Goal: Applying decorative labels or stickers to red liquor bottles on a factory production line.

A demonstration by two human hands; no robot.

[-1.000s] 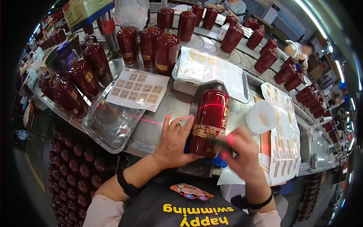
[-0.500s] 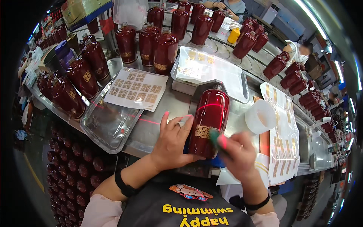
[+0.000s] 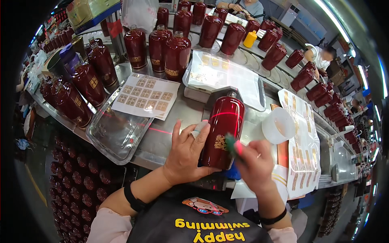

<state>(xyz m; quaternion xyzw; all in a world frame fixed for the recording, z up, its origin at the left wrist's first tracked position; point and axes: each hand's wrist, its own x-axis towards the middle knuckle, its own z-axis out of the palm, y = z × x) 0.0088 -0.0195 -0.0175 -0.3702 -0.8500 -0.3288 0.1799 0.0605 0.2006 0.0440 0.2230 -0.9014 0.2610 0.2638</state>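
Observation:
A dark red glossy bottle (image 3: pixel 225 117) lies tilted on the bench in front of me, its neck pointing away against a dark angled rest (image 3: pixel 214 94). A gold ornamental sticker (image 3: pixel 220 141) sits on its lower part, and a red light line crosses its upper part. My left hand (image 3: pixel 187 148) steadies the bottle from the left, thumb at its base; a small whitish scrap (image 3: pixel 199 128) shows between the fingers. My right hand (image 3: pixel 256 162), blurred, grips a small green tool (image 3: pixel 231 142) at the sticker's right side. The tool's exact kind is unclear.
Left of the bottle, a sheet of gold square stickers (image 3: pixel 146 95) overlaps a clear tray (image 3: pixel 117 135). A white plastic cup (image 3: pixel 278 125) and long sticker sheets (image 3: pixel 302 150) lie right. Red bottles (image 3: pixel 177 54) stand behind and along the conveyor (image 3: pixel 243 60). Other people work across it.
The bottle has turned slightly, so the gold sticker shows further right. My right hand stays beside it with the green tool. Bottles along the conveyor have shifted.

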